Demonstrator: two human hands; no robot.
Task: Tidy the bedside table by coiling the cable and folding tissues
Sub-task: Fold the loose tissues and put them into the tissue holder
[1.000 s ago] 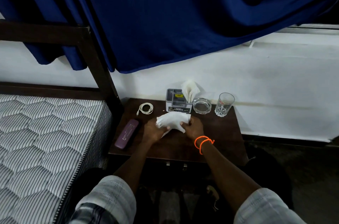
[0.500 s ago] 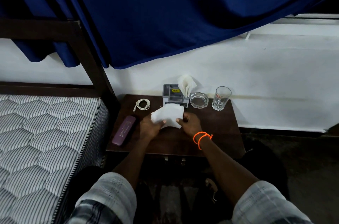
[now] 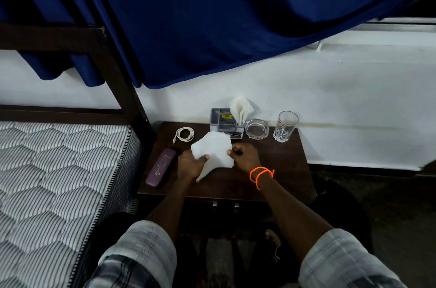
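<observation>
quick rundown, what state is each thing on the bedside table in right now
tissue: partly folded, held by both hands
left hand: gripping the tissue
right hand: pinching the tissue's edge
cable: coiled, lying flat
glass: upright, looks empty
ashtray: looks empty
holder: tissue standing in it
purple case: closed, lying flat

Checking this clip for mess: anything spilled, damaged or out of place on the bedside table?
Nothing stands out. The cable lies coiled, the glass and ashtray stand upright with no spill visible. The tissue is mid-fold, held by the left hand and right hand.
</observation>
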